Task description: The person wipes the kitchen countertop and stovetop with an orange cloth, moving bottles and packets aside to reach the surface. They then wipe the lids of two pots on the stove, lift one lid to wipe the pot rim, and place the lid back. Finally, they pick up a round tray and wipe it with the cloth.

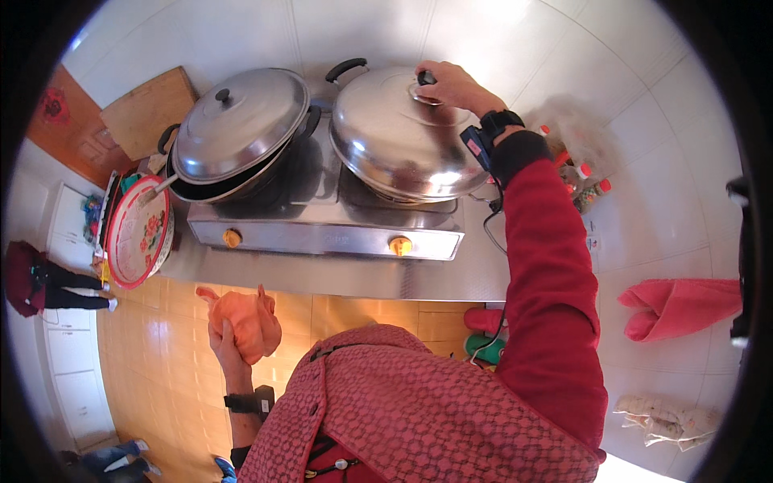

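My left hand (230, 350) holds a crumpled orange-pink cloth (244, 323) over the floor, below the counter's front edge. At the right pan, my right hand (450, 87) grips the black knob (426, 78) of a large domed metal lid (398, 139), which sits on the pan. To the left, a second metal lid (241, 130) rests tilted on a dark wok (211, 192), with a dark gap showing at its front. Both pans stand on a two-burner stainless steel gas stove (326, 236) with yellow knobs.
An enamel basin (136, 241) with a red rim and a utensil across it stands left of the stove. Behind it leans a wooden board (148, 111). Bottles with red caps (583, 172) are at the right. Two other people (45, 278) are partly visible at the far left.
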The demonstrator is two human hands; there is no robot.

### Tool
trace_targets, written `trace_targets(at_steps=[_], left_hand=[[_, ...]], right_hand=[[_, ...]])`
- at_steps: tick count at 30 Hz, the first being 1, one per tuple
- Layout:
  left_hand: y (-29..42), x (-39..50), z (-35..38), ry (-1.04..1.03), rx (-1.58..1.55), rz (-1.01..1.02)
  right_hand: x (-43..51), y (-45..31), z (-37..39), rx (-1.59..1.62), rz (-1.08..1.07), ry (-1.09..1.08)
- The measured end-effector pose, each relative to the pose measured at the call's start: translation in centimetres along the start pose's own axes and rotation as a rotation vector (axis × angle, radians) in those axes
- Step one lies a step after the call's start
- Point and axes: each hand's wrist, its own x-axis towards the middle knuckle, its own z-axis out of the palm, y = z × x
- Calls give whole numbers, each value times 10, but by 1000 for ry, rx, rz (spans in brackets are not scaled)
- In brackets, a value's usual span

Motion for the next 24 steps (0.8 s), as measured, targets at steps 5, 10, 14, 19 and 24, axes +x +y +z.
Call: trace_targets(at_steps=[5, 10, 14, 19, 24], left_hand=[[-1, -2, -4, 24, 25, -17], [1, -1, -3, 39, 24, -16], [3, -1, 0, 29, 22, -24], [4, 0, 2, 34, 12, -28], [4, 1, 3, 13, -10, -28]], right_hand=[[0, 6, 10, 60, 33, 40], [-1, 9, 14, 63, 29, 84], [-4, 6, 14, 35, 16, 127], [-8, 0, 11, 59, -16, 163], [-10, -3, 8, 85, 25, 123]])
